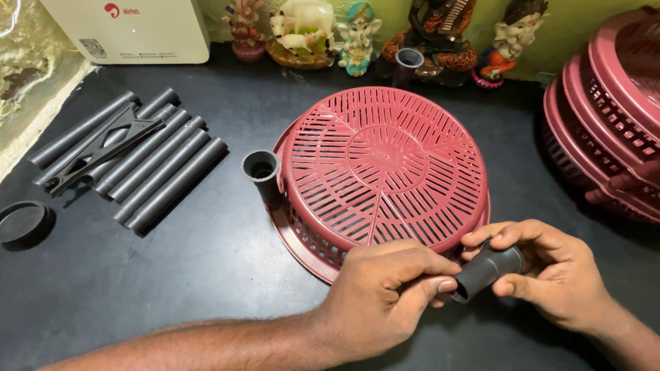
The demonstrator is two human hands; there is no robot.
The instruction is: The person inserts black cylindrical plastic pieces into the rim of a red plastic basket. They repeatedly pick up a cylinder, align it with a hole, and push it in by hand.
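1. Right hand [560, 275] is gripping a short dark tube [487, 270], fingers wrapped around it, at the near rim of the red basket [385, 165].
2. Left hand [385, 295] is touching the tube's open end w/ fingers curled, pinching it.
3. Basket is lying upside down on the black tabletop [206, 261]; more tubes [155, 161] are lying to the left.

Short dark grey tube [489, 269] — hollow, open end toward the viewer — lies tilted at the near rim of the basket, gripped between both hands. Red slotted basket [382, 172] — round, upside down on the black table, with grey tubes standing at its left and far rim.
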